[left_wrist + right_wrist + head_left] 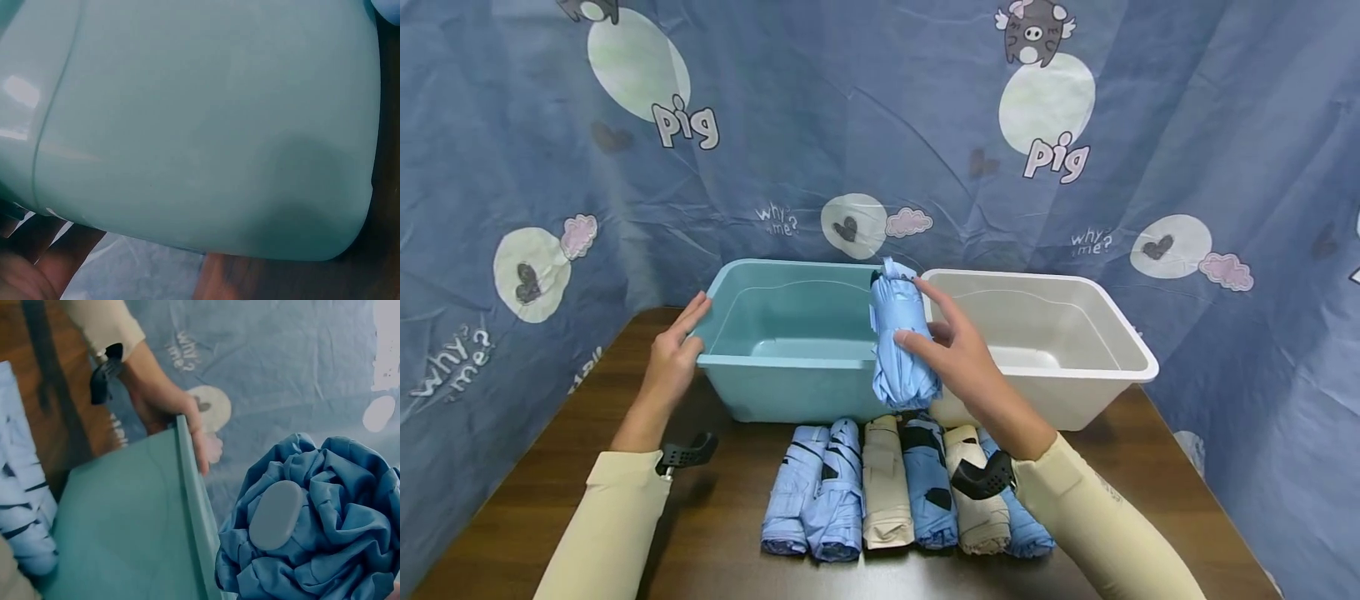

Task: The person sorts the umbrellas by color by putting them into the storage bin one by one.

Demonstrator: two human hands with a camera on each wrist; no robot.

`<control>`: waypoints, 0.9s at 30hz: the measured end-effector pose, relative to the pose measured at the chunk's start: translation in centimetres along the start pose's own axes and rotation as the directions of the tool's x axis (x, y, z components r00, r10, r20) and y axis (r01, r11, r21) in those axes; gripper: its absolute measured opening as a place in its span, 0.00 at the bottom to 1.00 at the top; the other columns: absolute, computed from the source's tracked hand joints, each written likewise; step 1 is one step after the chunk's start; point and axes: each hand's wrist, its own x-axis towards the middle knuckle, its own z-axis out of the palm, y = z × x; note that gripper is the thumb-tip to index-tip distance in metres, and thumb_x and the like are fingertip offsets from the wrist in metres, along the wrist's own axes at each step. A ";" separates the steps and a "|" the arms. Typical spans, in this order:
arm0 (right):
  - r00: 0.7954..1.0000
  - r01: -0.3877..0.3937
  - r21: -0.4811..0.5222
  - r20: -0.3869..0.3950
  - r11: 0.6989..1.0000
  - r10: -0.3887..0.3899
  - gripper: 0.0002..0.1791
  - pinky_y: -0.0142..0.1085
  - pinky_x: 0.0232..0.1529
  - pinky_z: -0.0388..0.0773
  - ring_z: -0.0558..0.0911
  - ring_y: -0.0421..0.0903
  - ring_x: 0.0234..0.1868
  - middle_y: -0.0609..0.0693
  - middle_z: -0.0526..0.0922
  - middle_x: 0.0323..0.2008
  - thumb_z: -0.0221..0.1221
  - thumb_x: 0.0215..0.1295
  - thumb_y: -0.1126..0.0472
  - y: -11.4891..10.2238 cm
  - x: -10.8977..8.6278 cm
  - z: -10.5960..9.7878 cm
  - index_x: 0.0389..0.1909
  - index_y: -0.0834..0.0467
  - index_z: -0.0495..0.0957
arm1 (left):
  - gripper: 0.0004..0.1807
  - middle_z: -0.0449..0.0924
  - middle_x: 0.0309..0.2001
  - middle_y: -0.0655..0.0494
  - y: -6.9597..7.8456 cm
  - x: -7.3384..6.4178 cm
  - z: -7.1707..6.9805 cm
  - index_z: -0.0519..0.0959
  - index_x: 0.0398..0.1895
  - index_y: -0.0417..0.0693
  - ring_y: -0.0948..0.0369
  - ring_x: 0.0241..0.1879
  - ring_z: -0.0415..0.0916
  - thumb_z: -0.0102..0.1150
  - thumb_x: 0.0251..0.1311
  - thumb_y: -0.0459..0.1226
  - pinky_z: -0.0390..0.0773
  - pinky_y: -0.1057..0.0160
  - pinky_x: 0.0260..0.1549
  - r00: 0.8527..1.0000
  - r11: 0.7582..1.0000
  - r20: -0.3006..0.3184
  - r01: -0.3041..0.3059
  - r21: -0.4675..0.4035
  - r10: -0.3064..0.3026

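Observation:
My right hand (958,350) holds a folded light blue umbrella (901,342) upright above the front rims, where the two bins meet. In the right wrist view, the gathered fabric of this umbrella (337,512) surrounds a grey oval handle end. My left hand (673,354) rests against the left front corner of the teal bin (797,362), its fingers lying fairly straight along the outside of the rim. In the left wrist view, the bin wall (187,125) fills most of the picture, with some fingers (62,256) at lower left.
Right of the teal bin stands a white bin (1060,375). In front of both, several folded umbrellas lie side by side: light blue (790,500), beige (887,492) and darker blue (932,492). A blue printed curtain (880,125) hangs behind the brown table (722,517).

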 end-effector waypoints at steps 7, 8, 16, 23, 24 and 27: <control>1.000 -0.023 0.035 0.007 0.999 0.023 0.38 0.46 0.42 0.79 0.82 0.54 0.46 0.61 0.77 0.51 0.63 0.61 0.53 -0.9 2.9 1.7 0.69 0.30 0.59 | 0.32 0.58 0.72 0.50 0.0 0.2 -0.2 0.64 0.70 0.42 0.55 0.72 0.51 0.37 0.58 0.25 0.53 0.76 0.57 1.000 1.000 -0.025 -0.013 -0.001 0.013; 1.000 -0.021 0.035 0.009 0.999 0.021 0.37 0.46 0.42 0.79 0.82 0.53 0.47 0.61 0.77 0.51 0.63 0.61 0.53 -1.0 3.3 1.9 0.69 0.30 0.59 | 0.32 0.58 0.73 0.51 0.0 0.1 -0.1 0.64 0.70 0.42 0.55 0.72 0.51 0.36 0.58 0.26 0.53 0.75 0.57 1.000 1.000 -0.023 -0.008 0.000 0.008; 0.998 -0.045 0.074 0.043 0.996 0.042 0.37 0.43 0.41 0.79 0.84 0.51 0.44 0.59 0.80 0.48 0.63 0.61 0.51 -1.2 5.8 4.0 0.69 0.30 0.59 | 0.32 0.58 0.73 0.55 -0.1 -0.5 0.3 0.64 0.70 0.44 0.58 0.72 0.51 0.36 0.59 0.27 0.54 0.73 0.59 1.000 1.000 -0.010 -0.009 0.010 0.009; 0.998 -0.040 0.065 0.047 0.997 0.037 0.38 0.43 0.41 0.79 0.82 0.49 0.44 0.57 0.78 0.49 0.64 0.60 0.51 -1.8 8.2 6.4 0.69 0.32 0.59 | 0.32 0.59 0.72 0.56 0.1 -0.5 0.2 0.66 0.69 0.45 0.58 0.72 0.52 0.36 0.59 0.27 0.54 0.73 0.58 1.000 1.000 -0.024 -0.012 0.017 0.013; 0.998 -0.036 0.058 0.045 0.998 0.034 0.38 0.42 0.40 0.79 0.82 0.49 0.44 0.56 0.78 0.49 0.64 0.60 0.51 -1.8 8.6 6.7 0.70 0.32 0.59 | 0.32 0.59 0.72 0.56 0.2 -0.5 0.2 0.66 0.69 0.45 0.58 0.72 0.52 0.36 0.59 0.27 0.54 0.73 0.58 1.000 1.000 -0.024 -0.010 0.017 0.010; 0.999 -0.034 0.043 0.038 0.998 0.032 0.38 0.41 0.39 0.79 0.82 0.48 0.44 0.56 0.77 0.49 0.64 0.60 0.50 -1.8 9.6 7.6 0.69 0.31 0.59 | 0.32 0.59 0.72 0.58 0.4 -0.4 0.1 0.66 0.70 0.46 0.59 0.72 0.51 0.36 0.59 0.27 0.54 0.73 0.59 1.000 1.000 -0.020 -0.003 0.004 0.003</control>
